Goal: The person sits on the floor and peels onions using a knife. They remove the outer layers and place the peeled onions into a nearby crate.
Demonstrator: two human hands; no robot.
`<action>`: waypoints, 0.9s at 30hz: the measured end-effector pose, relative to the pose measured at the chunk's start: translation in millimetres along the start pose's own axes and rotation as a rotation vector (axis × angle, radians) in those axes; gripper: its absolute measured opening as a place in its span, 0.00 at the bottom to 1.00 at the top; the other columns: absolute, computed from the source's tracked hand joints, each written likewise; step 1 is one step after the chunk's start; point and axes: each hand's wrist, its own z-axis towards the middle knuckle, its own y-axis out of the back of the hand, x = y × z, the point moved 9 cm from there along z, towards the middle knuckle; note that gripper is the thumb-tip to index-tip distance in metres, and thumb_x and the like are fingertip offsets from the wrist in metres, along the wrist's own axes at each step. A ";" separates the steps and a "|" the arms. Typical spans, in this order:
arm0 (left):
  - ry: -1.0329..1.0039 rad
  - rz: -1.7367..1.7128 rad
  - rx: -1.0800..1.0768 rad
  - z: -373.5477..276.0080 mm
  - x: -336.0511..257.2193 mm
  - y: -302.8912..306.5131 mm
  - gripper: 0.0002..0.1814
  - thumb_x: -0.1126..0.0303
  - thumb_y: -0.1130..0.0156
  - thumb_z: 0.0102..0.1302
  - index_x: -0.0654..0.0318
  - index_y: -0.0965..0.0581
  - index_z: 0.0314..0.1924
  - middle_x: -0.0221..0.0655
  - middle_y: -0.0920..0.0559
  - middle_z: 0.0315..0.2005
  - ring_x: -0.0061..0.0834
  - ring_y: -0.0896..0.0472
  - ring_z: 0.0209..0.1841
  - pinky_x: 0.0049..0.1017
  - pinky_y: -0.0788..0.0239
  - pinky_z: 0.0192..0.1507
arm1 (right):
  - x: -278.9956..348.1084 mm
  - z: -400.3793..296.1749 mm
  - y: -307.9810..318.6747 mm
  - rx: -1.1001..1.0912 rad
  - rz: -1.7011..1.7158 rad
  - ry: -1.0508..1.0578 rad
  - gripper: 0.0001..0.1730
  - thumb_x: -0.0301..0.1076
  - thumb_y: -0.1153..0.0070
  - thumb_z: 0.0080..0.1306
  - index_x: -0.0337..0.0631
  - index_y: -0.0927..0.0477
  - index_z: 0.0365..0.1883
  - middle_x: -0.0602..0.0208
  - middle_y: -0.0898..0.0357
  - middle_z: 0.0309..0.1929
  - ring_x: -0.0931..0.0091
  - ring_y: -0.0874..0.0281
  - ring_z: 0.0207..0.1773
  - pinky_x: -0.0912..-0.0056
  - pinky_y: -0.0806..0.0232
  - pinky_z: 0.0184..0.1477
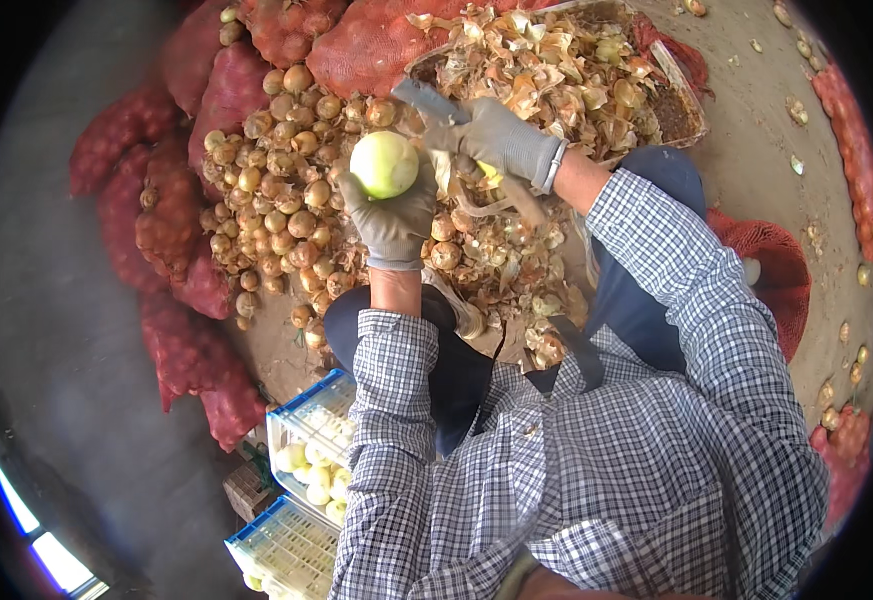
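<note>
A peeled, pale green onion (384, 165) rests in my gloved left hand (395, 225), its fingers and thumb around the lower side. My gloved right hand (500, 142) is closed on a knife (429, 100), whose broad blade points up and left, above and to the right of the onion. Blurred strips of onion skin (522, 201) hang beneath my right hand. Behind my left hand lies a large heap of unpeeled brown onions (282, 217). Loose onion skins (522, 262) lie between my knees.
A tray (682, 90) heaped with dry skins stands at the upper right. Red mesh sacks (219, 97) of onions line the heap's left and top. Two blue-rimmed plastic crates (309, 397) with peeled onions stand by my left elbow. A red mesh sack (778, 277) lies to my right.
</note>
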 end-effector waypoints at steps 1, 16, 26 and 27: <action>-0.026 0.017 -0.014 -0.8 -0.6 3.4 0.41 0.44 0.21 0.52 0.58 0.27 0.59 0.42 0.22 0.54 0.44 0.21 0.54 0.46 0.20 0.54 | -4.8 -3.7 -6.5 0.044 0.052 -0.052 0.18 0.41 0.30 0.65 0.32 0.16 0.40 0.70 0.19 0.26 0.83 0.27 0.22 0.78 0.33 0.26; -0.063 0.428 0.294 -19.2 14.2 -9.6 0.42 0.39 0.33 0.62 0.61 0.31 0.66 0.37 0.21 0.54 0.37 0.22 0.57 0.43 0.27 0.59 | 15.8 -33.8 -22.3 0.188 0.446 -0.051 0.15 0.36 0.38 0.69 0.34 0.19 0.26 0.68 0.23 0.21 0.80 0.30 0.18 0.73 0.33 0.22; -0.109 0.588 0.217 -24.3 10.8 -6.4 0.40 0.49 0.26 0.60 0.60 0.31 0.66 0.34 0.22 0.56 0.32 0.21 0.57 0.37 0.25 0.58 | 17.9 -26.5 -8.5 0.227 0.094 0.110 0.14 0.37 0.33 0.64 0.34 0.20 0.28 0.72 0.24 0.19 0.83 0.28 0.16 0.79 0.35 0.19; -0.126 0.618 0.224 -26.2 9.7 -12.0 0.40 0.49 0.26 0.60 0.60 0.30 0.66 0.34 0.21 0.56 0.31 0.20 0.56 0.36 0.24 0.57 | 16.3 -27.3 -8.7 0.244 0.177 0.089 0.15 0.38 0.33 0.64 0.35 0.20 0.27 0.72 0.24 0.18 0.83 0.28 0.16 0.79 0.35 0.19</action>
